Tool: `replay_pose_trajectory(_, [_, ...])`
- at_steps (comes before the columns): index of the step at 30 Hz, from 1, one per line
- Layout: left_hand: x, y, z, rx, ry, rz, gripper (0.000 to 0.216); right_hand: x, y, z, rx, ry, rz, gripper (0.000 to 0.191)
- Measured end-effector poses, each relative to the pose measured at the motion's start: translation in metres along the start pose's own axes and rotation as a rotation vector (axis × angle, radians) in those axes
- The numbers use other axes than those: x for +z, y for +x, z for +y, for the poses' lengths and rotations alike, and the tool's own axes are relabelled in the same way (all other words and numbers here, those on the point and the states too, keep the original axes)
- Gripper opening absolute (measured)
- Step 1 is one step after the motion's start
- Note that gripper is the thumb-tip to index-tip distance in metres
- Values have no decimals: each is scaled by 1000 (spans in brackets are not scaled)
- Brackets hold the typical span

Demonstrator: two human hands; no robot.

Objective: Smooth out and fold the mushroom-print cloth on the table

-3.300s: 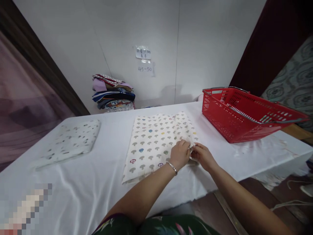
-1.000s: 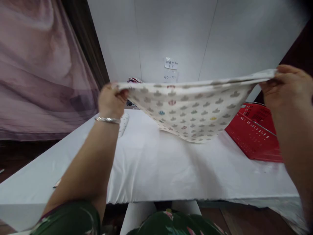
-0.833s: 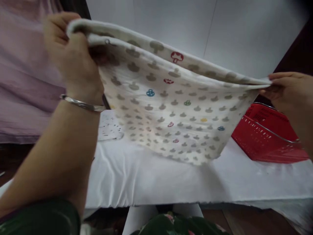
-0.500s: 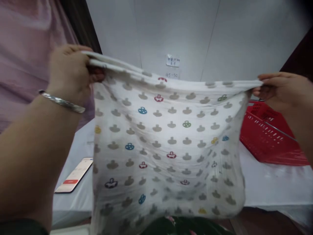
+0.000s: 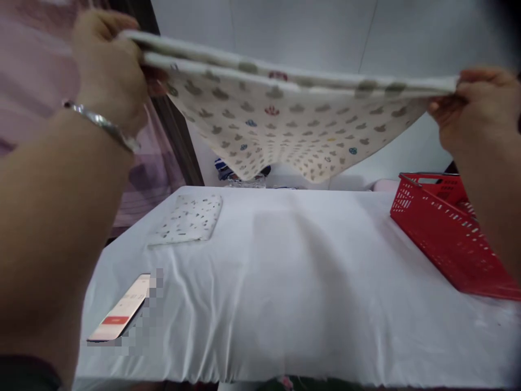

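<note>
A cream cloth (image 5: 285,125) printed with small mushrooms is stretched out in the air above the table, its far part billowing away from me. My left hand (image 5: 108,70), with a silver bangle on the wrist, is closed on its left corner, high at the upper left. My right hand (image 5: 472,108) pinches the right corner at the far right. The doubled edge runs taut between both hands.
A table with a white cover (image 5: 293,282) lies below. A folded spotted cloth (image 5: 189,220) rests at its back left, a phone (image 5: 120,315) near the front left, a red basket (image 5: 448,228) on the right. Stacked fabrics (image 5: 228,171) sit by the wall.
The cloth, lying on the table at first, was lifted by both hands. Half a second ago it hung down in front of me; now it is raised and flung out level.
</note>
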State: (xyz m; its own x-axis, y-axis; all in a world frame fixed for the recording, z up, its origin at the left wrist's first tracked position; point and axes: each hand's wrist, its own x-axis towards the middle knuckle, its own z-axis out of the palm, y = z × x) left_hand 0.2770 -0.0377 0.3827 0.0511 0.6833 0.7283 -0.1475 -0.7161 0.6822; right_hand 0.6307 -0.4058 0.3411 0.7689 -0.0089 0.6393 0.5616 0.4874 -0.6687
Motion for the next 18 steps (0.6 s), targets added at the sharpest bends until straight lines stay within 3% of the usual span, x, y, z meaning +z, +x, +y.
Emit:
replay_pose_trajectory(2, [-17, -40, -16, -16, 85, -179, 41, -19, -32, 18, 113, -53, -27, 24])
replay_pose_trajectory(7, [-47, -179, -106, -423, 307, -516, 38, -76, -150, 99, 581, -181, 57, 31])
replay_pose_trajectory(9, [-58, -237, -147, -652, 333, -550, 41, -100, -204, 130, 809, -218, 99, 34])
replay_pose_trajectory(12, [-76, -307, -194, -922, 409, -558, 41, -132, -273, 162, 994, -318, 143, 32])
replay_pose_trajectory(15, [-92, -340, -211, -909, 401, -533, 43, -156, -308, 169, 1056, -327, 132, 33])
replay_pose_trajectory(18, [-107, -342, -204, -803, 410, -527, 45, -174, -317, 155, 1020, -282, 81, 36])
